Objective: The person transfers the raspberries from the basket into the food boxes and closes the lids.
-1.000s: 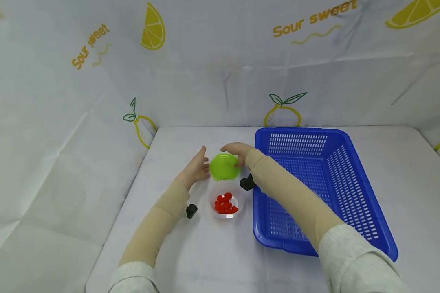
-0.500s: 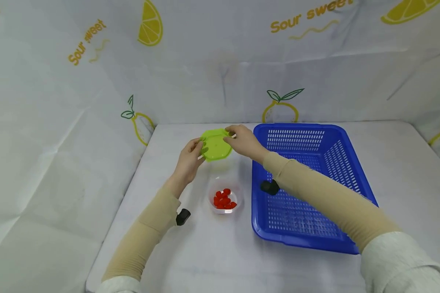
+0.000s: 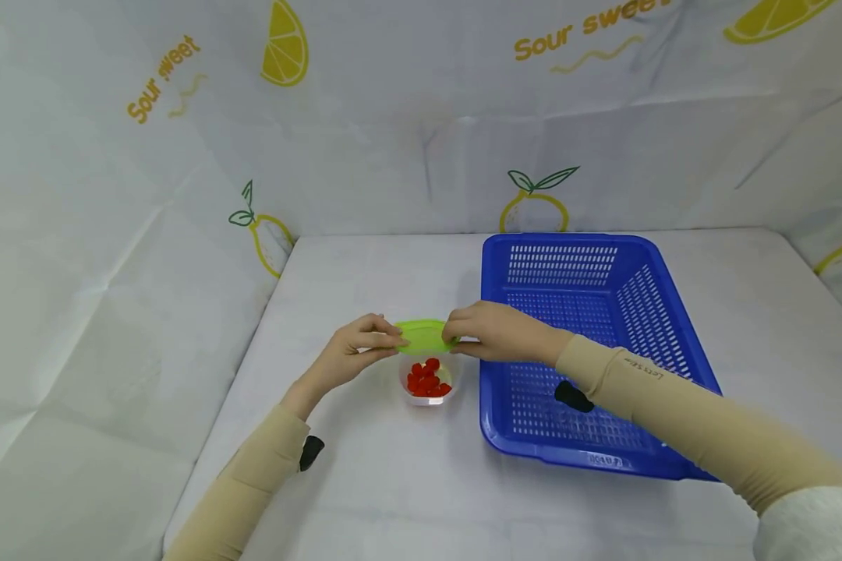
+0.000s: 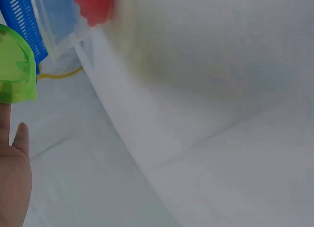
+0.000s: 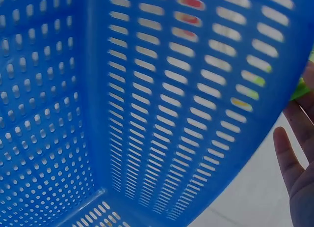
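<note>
A green plastic lid (image 3: 422,336) is held level between both hands, close over the far side of a clear plastic tub (image 3: 426,400). Inside the tub lie several small red pieces (image 3: 426,380). My left hand (image 3: 347,352) pinches the lid's left edge; the left wrist view shows the green lid (image 4: 14,70) above the fingers. At the opposite edge my right hand (image 3: 501,331) pinches the lid, its forearm reaching across the basket. In the right wrist view the right hand (image 5: 299,138) is partly cut off and partly behind the basket wall.
A large blue perforated basket (image 3: 599,461) stands just right of the tub, under the right forearm. White cloth printed with lemons (image 3: 393,140) hangs behind and to the left of the white table (image 3: 393,483).
Both hands took hold of the lid, lifted it off the table beyond the tub, then brought it back toward the tub, tilting it flatter. The tub and its red pieces stayed put.
</note>
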`<state>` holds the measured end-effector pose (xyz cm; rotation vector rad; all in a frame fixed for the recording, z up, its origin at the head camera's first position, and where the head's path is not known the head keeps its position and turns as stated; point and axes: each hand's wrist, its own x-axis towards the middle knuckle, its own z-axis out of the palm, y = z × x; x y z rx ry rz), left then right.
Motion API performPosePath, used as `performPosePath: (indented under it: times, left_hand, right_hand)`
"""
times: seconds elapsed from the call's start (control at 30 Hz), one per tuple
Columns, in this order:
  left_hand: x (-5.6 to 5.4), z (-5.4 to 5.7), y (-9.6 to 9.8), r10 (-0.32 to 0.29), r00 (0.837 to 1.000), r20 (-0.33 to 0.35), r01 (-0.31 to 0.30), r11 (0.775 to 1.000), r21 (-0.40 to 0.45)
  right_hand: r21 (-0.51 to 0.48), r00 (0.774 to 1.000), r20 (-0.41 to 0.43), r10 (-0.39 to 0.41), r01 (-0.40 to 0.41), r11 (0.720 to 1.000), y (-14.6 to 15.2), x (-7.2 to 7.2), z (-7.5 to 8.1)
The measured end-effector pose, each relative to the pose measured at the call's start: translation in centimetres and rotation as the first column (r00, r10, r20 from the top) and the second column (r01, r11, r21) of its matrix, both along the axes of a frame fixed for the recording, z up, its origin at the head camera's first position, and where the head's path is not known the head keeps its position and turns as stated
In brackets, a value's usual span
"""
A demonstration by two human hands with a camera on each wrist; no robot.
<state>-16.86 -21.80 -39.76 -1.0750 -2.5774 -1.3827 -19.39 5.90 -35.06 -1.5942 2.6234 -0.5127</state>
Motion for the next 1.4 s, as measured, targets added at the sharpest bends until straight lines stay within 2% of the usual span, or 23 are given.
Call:
performPosePath:
  times: [0.1, 0.23, 0.43, 0.63, 0.73, 0.9, 0.97, 1.13, 1.27, 1.4]
  left_hand:
    - [0.4, -0.7, -0.1, -0.103, 0.989, -0.107, 0.094, 0.992, -0.089]
    - [0.7, -1.1, 0.1, -0.167, 0.969, -0.181, 0.133, 0.974, -0.185]
    - [1.2, -1.7, 0.7, -0.187, 0.97, -0.157, 0.128, 0.937, -0.325]
    - [1.4, -1.9, 1.0, -0.177, 0.966, -0.189, 0.098, 0.927, -0.363]
    - [1.3, -1.8, 1.1, -0.18, 0.964, -0.196, 0.093, 0.916, -0.389]
    - [1.2, -1.3, 1.1, -0.177, 0.973, -0.148, 0.093, 0.889, -0.448]
    - [1.2, -1.0, 1.1, -0.182, 0.973, -0.142, 0.094, 0.874, -0.476]
    - [1.3, -0.4, 1.0, -0.204, 0.962, -0.183, 0.078, 0.844, -0.531]
    - [1.5, -0.8, 1.1, -0.197, 0.963, -0.186, 0.071, 0.847, -0.527]
    - [1.5, -1.2, 1.3, -0.201, 0.959, -0.201, 0.082, 0.872, -0.482]
  right_hand:
    - [0.082, 0.996, -0.044, 0.077, -0.074, 0.994, -0.1, 0.4, -0.6]
    - [0.142, 0.994, -0.004, 0.106, -0.104, 0.984, -0.3, 0.9, -0.8]
    - [0.2, 0.99, 0.007, 0.143, -0.141, 0.97, -0.4, 1.6, -1.3]
    - [0.162, 0.987, 0.009, 0.163, -0.162, 0.973, -0.3, 1.9, -1.7]
    - [0.179, 0.988, 0.036, 0.15, -0.154, 0.972, -0.4, 2.0, -1.7]
    - [0.214, 0.988, 0.093, 0.121, -0.139, 0.967, -0.8, 2.3, -1.5]
    - [0.221, 0.988, 0.088, 0.129, -0.145, 0.964, -1.1, 2.4, -1.5]
    - [0.275, 0.989, 0.045, 0.138, -0.145, 0.95, -1.9, 2.8, -1.3]
    - [0.28, 0.992, 0.019, 0.121, -0.121, 0.952, -1.8, 3.3, -1.3]
    - [0.202, 0.992, 0.013, 0.125, -0.125, 0.971, -1.8, 3.2, -1.8]
